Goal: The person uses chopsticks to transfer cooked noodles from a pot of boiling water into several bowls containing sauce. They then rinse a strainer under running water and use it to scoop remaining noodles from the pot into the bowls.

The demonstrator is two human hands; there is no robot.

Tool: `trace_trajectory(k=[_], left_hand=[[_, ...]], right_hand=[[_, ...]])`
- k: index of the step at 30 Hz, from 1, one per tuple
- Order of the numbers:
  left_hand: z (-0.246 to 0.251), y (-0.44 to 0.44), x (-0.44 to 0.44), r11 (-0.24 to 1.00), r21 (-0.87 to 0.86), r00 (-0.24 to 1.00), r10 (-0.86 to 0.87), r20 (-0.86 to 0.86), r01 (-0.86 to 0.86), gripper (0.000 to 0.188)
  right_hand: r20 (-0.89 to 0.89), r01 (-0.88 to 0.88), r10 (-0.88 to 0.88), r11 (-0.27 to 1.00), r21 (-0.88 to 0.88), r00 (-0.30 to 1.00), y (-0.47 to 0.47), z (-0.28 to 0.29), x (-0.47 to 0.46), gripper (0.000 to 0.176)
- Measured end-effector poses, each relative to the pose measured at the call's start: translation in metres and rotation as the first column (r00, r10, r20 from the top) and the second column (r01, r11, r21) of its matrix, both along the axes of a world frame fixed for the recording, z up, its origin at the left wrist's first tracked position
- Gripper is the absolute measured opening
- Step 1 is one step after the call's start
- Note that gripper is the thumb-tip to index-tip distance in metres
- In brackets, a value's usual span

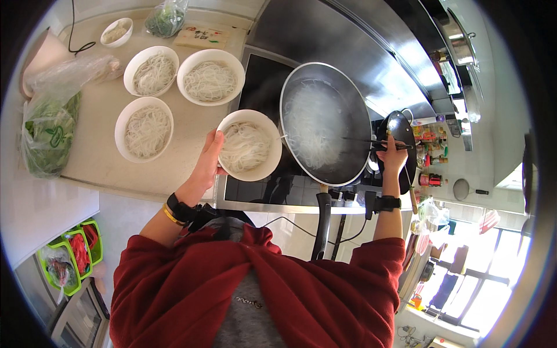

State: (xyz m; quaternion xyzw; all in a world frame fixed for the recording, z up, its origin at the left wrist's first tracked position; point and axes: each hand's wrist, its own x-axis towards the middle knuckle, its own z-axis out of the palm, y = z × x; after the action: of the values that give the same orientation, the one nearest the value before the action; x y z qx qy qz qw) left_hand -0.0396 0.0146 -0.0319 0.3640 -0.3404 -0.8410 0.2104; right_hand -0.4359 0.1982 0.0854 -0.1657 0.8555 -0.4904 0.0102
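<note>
My left hand [210, 158] grips the rim and side of a white bowl of noodles [246, 147], held over the left edge of the black stove beside the pan. A few strands hang at the bowl's right rim. Dark chopsticks [374, 141] are in my right hand [394, 155], their tips reaching into a large frying pan [325, 175]. White noodles [311, 126] lie in steaming water in the pan. On the counter at the left stand several more bowls of noodles: one at the back [153, 73], one near the stove [211, 78] and one in front [145, 130].
A black wok [398, 122] sits right of the pan, whose handle [323, 226] juts over the stove's front edge. Bagged greens [52, 130], a small white bowl [116, 32], another bag of greens [164, 21] and a flat packet [202, 37] lie on the counter. Seasoning jars [430, 179] stand far right.
</note>
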Motion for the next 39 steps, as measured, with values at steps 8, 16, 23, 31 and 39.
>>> trace_trajectory(k=[8,16,23,31,39], left_hand=[[-0.004,0.001,0.0,1.0,-0.014,0.999,0.007,-0.038,-0.008,0.062],[-0.003,0.001,-0.001,1.0,-0.011,1.0,0.019,-0.002,-0.019,0.063],[-0.002,0.0,0.001,1.0,-0.015,1.0,0.02,0.011,-0.02,0.065],[0.0,-0.001,0.0,1.0,-0.016,1.0,0.0,0.013,0.0,0.064],[-0.004,-0.005,0.0,0.999,-0.002,0.999,-0.046,-0.014,0.046,0.06]], right_hand=[[0.409,-0.133,0.147,0.989,-0.062,0.901,-0.021,-0.027,0.028,0.027],[0.561,-0.209,0.285,0.958,-0.198,0.777,-0.052,-0.032,0.046,0.019],[0.606,-0.155,0.35,0.924,-0.351,0.714,-0.06,-0.032,0.053,0.017],[0.53,-0.157,0.445,0.852,-0.5,0.722,-0.073,-0.012,0.075,0.015],[0.323,-0.401,0.574,0.788,-0.467,0.752,-0.112,0.02,0.159,0.015]])
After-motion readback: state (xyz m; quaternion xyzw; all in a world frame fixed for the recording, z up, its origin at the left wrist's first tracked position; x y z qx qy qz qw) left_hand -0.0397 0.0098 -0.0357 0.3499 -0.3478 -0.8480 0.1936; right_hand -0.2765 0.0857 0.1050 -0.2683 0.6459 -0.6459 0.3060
